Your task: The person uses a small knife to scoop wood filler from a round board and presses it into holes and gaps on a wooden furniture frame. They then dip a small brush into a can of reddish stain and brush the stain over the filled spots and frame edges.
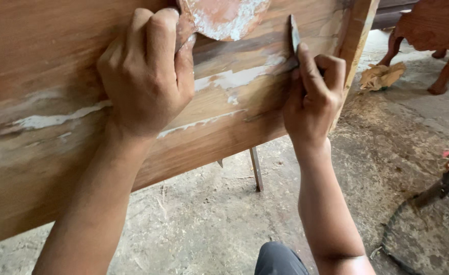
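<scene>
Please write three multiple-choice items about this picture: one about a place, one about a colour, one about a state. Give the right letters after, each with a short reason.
1. Where does the crumpled paper lie?
A. on the floor near the wooden furniture legs
B. on top of the panel
C. in the left hand

2. What colour is the filler smeared on the wooden panel?
A. black
B. whitish
C. green

3. What is the state of the right hand?
A. open and empty
B. closed on a thin blade
C. flat on the floor

Answers:
1 A: the crumpled paper lies on the floor beside the furniture legs.
2 B: whitish filler streaks the wooden panel.
3 B: the right hand grips the thin blade against the panel; the left hand holds a filler-smeared disc.
</scene>
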`<state>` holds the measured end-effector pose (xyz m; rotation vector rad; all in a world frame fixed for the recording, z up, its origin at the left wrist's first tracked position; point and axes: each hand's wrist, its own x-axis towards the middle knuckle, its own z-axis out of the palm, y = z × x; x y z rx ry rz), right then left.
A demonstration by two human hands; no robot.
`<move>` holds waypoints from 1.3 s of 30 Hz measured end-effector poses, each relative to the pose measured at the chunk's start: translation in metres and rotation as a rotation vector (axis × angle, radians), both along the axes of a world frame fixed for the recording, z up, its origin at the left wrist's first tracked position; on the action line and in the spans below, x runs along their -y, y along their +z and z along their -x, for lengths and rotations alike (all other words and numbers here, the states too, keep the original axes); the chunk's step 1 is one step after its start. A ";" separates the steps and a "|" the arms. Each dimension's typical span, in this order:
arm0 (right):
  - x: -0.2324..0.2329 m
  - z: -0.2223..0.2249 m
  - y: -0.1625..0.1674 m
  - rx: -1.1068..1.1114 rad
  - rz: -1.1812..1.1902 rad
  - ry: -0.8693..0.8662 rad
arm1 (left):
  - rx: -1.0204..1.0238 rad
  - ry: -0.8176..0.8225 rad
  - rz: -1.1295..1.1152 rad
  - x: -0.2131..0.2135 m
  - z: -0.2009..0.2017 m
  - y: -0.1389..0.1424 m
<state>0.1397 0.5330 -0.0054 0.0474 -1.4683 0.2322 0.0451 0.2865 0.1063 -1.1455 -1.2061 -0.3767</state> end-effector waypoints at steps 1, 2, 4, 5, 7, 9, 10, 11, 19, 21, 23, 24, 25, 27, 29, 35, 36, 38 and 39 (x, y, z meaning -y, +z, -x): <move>-0.004 -0.001 -0.002 0.037 -0.008 0.029 | -0.009 0.013 0.000 -0.001 0.001 0.000; -0.007 -0.001 -0.004 0.079 -0.024 0.059 | -0.018 0.026 0.001 -0.002 0.003 -0.001; -0.014 -0.002 -0.009 0.058 -0.020 0.102 | -0.041 0.041 0.019 0.000 0.009 -0.002; -0.014 -0.003 -0.013 0.043 -0.011 0.125 | -0.056 0.049 0.033 0.001 0.012 -0.003; -0.008 0.002 -0.024 0.026 0.020 0.105 | -0.063 0.074 0.061 0.002 0.015 -0.003; 0.007 0.005 -0.043 0.101 0.020 0.168 | -0.032 0.081 0.096 0.005 0.014 -0.002; 0.017 -0.001 -0.055 0.169 -0.007 0.243 | -0.015 0.080 0.112 0.007 0.015 0.001; 0.026 -0.013 -0.067 0.265 0.085 0.241 | 0.001 0.124 0.138 0.013 0.011 -0.001; 0.066 -0.191 -0.100 1.003 0.755 0.324 | 0.587 -0.180 0.367 0.035 -0.031 -0.009; 0.061 -0.231 -0.068 1.097 0.832 0.221 | 0.848 -0.272 0.374 0.047 -0.065 -0.010; 0.065 -0.271 -0.024 1.100 0.921 0.089 | 1.130 -0.248 0.349 0.069 -0.103 -0.006; 0.065 -0.285 0.001 1.094 0.931 0.038 | 1.299 -0.192 0.306 0.082 -0.124 0.000; 0.061 -0.298 0.026 1.089 0.937 -0.015 | 1.466 -0.135 0.255 0.095 -0.146 0.009; 0.050 -0.309 0.074 1.039 0.913 -0.061 | 1.620 -0.111 0.230 0.120 -0.181 0.034; 0.044 -0.319 0.123 0.983 0.882 -0.074 | 1.672 -0.097 0.247 0.141 -0.204 0.064; 0.028 -0.327 0.196 0.944 0.827 -0.088 | 1.491 -0.013 0.262 0.151 -0.211 0.118; 0.024 -0.326 0.198 0.931 0.840 -0.061 | 1.496 -0.010 0.192 0.149 -0.211 0.123; 0.015 -0.319 0.198 0.907 0.862 0.010 | 1.484 0.017 0.035 0.138 -0.213 0.130; 0.008 -0.316 0.196 0.930 0.828 0.007 | 1.472 0.047 -0.051 0.132 -0.217 0.131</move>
